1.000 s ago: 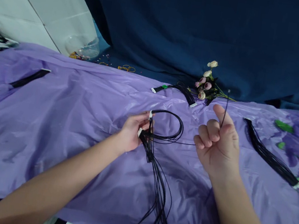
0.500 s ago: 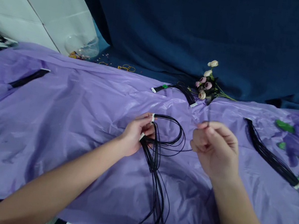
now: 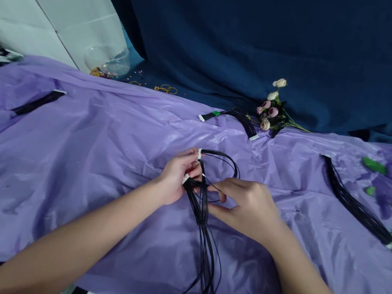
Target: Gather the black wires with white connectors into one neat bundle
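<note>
Wires point(image 3: 203, 214), black and partly looped, are being held over the middle of the purple cloth point(image 3: 106, 153) by the left hand point(image 3: 176, 176), a white connector point(image 3: 199, 155) being pinched at its fingertips. The right hand point(image 3: 248, 206) is being held against the strands; whether one is being gripped there cannot be told.

Flwrs point(image 3: 273, 112) nr dk blue curtain point(image 3: 271, 40)

The left forearm point(image 3: 83, 231) is bared and narrowed smoothly toward the wrist; the right forearm point(image 3: 304, 281) is likewise uncovered; left hand point(image 3: 175, 177) and right hand point(image 3: 248, 206) are seen bare.
</note>
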Motion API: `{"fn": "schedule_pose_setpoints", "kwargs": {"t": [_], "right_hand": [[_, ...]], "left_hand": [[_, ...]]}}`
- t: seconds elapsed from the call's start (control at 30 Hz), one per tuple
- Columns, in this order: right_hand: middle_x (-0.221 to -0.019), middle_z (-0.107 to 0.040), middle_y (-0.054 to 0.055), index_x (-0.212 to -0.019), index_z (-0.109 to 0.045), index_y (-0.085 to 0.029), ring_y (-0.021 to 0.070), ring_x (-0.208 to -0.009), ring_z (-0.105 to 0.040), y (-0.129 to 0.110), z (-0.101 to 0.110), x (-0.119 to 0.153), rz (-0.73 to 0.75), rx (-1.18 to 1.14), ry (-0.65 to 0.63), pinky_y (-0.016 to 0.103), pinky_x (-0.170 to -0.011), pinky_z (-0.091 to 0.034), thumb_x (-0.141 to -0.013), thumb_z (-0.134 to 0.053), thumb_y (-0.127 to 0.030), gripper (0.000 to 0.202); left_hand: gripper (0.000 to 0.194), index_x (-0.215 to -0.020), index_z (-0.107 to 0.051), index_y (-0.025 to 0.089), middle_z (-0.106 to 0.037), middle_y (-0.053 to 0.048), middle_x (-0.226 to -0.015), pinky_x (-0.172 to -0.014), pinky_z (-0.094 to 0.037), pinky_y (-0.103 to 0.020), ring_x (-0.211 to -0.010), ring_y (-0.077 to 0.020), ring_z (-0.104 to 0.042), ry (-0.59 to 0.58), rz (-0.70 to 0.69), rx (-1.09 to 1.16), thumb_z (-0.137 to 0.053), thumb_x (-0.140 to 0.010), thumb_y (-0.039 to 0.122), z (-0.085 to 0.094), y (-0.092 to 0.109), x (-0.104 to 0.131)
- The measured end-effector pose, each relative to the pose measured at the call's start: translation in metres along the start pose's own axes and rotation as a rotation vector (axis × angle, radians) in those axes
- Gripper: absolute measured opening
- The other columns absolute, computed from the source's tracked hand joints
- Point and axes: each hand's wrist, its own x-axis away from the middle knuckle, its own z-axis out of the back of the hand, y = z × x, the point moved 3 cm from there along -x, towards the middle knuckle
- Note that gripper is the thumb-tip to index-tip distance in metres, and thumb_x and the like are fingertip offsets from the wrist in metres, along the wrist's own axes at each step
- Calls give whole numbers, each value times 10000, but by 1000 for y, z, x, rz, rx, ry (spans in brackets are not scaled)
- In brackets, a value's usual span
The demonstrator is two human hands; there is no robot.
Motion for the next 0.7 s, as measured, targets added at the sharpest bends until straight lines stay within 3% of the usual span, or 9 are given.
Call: {"fn": "schedule_pose_setpoints", "kwargs": {"t": [0.17,0.43,0.7], "right_hand": [[-711,-672,-56,-823,-666,-242,102,-588,-609,-3,-1,-1,39,155,103,258,-528,-295,-819,-630,-315,81],[-636,-639,-44,-750,-660,-215,114,-551,-577,-7,-3,-3,127,360,179,299,-551,-258,-865,-552,-278,170],[-661,-637,-45,-733,-622,-213,94,-548,-549,2,-12,-8,9,214,116,264,-536,-255,-842,-546,-265,142]], "left_hand": [[113,-757,-455,219,-257,45,-504,-349,-320,-217,-419,-115,-293,8,-2,0,-481,-834,297,0,1,-1],[94,-792,-499,218,-250,47,-512,-342,-349,-220,-428,-112,-295,41,3,-24,-486,-835,300,1,-1,-1],[79,-798,-506,200,-248,57,-498,-298,-272,-160,-386,-76,-247,28,68,54,-495,-848,260,0,1,-1]]}}
